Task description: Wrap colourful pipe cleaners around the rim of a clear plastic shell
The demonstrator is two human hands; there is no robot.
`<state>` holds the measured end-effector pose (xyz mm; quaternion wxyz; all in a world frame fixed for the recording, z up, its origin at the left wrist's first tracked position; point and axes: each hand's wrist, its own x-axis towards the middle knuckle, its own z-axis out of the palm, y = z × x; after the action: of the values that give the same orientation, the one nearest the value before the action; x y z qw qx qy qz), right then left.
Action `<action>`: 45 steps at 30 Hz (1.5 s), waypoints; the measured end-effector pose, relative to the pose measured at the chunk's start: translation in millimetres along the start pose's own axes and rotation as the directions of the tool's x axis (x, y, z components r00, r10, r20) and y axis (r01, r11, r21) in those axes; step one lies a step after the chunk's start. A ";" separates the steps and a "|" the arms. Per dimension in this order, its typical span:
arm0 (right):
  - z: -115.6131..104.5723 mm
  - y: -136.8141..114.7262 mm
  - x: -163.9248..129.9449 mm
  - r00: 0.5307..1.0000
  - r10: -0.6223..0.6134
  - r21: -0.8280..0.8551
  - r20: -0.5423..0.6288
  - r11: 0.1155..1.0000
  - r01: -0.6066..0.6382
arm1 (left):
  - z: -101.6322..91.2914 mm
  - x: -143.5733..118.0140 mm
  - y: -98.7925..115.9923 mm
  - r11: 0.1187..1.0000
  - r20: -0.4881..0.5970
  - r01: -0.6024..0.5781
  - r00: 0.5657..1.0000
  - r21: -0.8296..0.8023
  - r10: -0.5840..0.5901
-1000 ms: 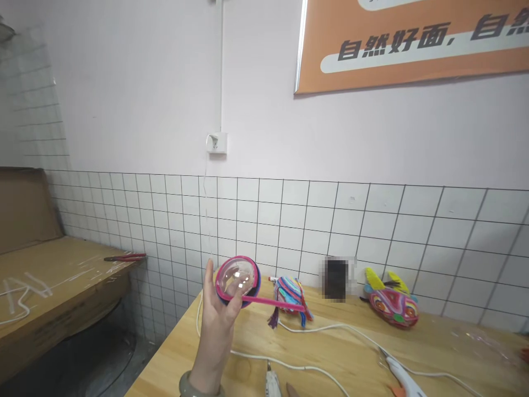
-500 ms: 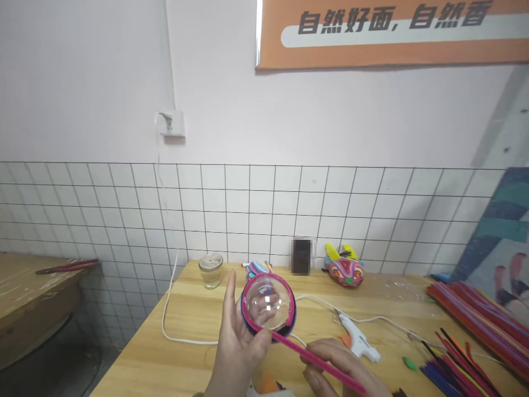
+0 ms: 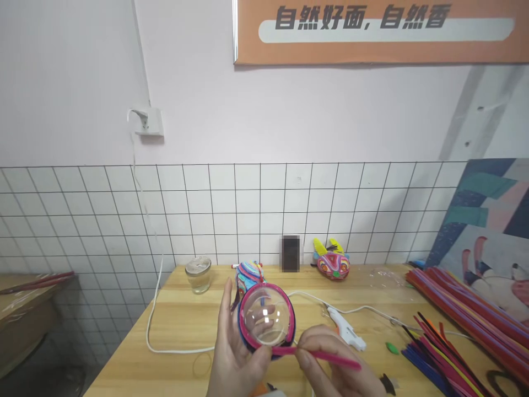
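The head view showed a clear plastic dome (image 3: 266, 321), rimmed with pink and blue pipe cleaner, held up over the near edge of a wooden table (image 3: 185, 331). The left hand (image 3: 237, 344) cupped it from behind and below, fingers spread upright along its left side and the thumb pressed on the lower rim. The right hand (image 3: 330, 364) pinched a pink pipe cleaner (image 3: 326, 357) between thumb and forefinger just beside the dome's bottom edge, the loose end running out to the right. Just behind the dome lay a striped, many-coloured craft figure (image 3: 248, 273), and farther back near the wall sat a second figure with yellow ears (image 3: 331, 263) and a small glass jar (image 3: 198, 274). A white glue gun (image 3: 345, 330) rested to the right of the hands, its white cord (image 3: 165, 342) looping across the table and up to a wall socket (image 3: 146, 121). Bundles of coloured pipe cleaners (image 3: 446, 342) covered the table's right end. Behind it rose a white tiled wall (image 3: 248, 209) with pale paint above, an orange banner (image 3: 372, 30) at the top, and a painted panel (image 3: 491, 231) leaning at the right.
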<state>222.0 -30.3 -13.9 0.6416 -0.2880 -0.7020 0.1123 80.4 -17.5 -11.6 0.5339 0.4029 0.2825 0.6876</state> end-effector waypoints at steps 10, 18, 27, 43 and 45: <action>-4.3 20.0 -5.0 0.997 0.038 -0.090 0.063 0.995 -0.032 | -5.7 0.9 -4.2 0.998 0.047 0.018 0.999 0.063 -0.021; 6.1 21.0 -12.8 0.992 0.112 -0.021 -0.064 0.993 -0.114 | -4.4 1.7 -4.9 0.998 0.055 0.036 0.998 0.043 -0.038; -2.6 27.1 -12.4 0.996 0.017 -0.241 0.087 0.971 0.004 | -5.0 -0.5 -8.6 0.990 0.141 0.130 0.983 -0.062 -0.120; 5.9 15.2 -13.5 0.989 0.145 -0.143 -0.004 0.979 -0.144 | -6.2 1.7 -10.4 0.993 0.093 0.078 0.992 0.088 -0.086; 8.5 12.4 -13.8 0.982 0.184 -0.109 -0.040 0.976 -0.188 | -7.0 1.8 -8.0 0.993 0.097 0.075 0.992 0.094 -0.084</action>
<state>217.2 -26.0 -33.3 0.6215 -0.3898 -0.6675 0.1277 78.3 -13.3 -21.3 0.5557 0.4491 0.3019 0.6312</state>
